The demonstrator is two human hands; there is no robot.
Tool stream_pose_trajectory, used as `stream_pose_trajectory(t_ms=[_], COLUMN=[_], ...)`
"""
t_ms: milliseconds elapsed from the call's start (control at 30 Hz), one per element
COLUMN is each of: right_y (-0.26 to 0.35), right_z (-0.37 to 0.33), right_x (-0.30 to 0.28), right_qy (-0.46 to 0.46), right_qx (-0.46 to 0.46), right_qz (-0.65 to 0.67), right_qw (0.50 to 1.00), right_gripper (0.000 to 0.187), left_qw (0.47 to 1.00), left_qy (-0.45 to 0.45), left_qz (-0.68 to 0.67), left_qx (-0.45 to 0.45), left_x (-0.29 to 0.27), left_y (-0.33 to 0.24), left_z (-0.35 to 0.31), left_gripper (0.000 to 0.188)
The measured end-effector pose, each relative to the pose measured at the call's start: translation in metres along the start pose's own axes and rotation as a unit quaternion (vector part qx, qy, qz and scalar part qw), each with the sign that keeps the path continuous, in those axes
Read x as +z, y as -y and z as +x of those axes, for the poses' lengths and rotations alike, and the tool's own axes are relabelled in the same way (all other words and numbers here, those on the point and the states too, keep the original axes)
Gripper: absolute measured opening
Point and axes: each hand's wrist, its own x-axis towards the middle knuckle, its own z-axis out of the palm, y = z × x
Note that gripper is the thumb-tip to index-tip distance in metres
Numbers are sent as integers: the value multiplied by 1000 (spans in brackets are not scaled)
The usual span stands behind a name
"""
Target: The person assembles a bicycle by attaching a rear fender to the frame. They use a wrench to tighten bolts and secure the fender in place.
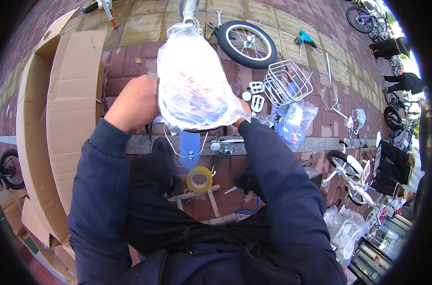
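Observation:
A child's bicycle saddle wrapped in clear plastic stands in front of me, its white top glaring in the sun. My left hand is closed at the saddle's left side; its fingertips and whatever they grip are hidden. On the other side, my right hand is mostly covered by the saddle and plastic, so its fingers do not show. Below the saddle's rear edge hangs a blue mudguard with a thin wire stay looped around it. A pale frame tube shows beyond the saddle.
A wheel, a wrench, a teal power drill, a wire basket and white pedals lie on the paving. Between my feet is a tape roll. Cardboard boxes stand left; a white bicycle and people are right.

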Motion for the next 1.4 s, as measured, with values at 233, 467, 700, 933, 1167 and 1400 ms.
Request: stream_pose_trajectory(t_ms=[233,467,700,933,1167,1400], right_y=[39,76,88,58,-8,-79], right_z=[-25,-2,18,-46,-108,-72], right_x=[-35,-80,-83,-32,80,104], right_qy=[198,336,343,328,296,-42], right_qx=[-41,55,283,89,-7,447], right_qz=[52,150,286,166,-162,178], right_qw=[978,928,849,926,941,875], right_gripper=[23,26,24,14,27,38], left_qw=[998,999,999,1000,999,996], left_qy=[-18,-18,2,-6,-11,14], left_qz=[6,-12,16,-21,3,-85], left_qx=[54,33,35,14,43,-9], left_x=[5,6,0,1,1,-8], left_y=[8,7,2,2,6,-5], left_z=[1,1,0,1,-1,-2], left_gripper=[19,18,17,19,18,20])
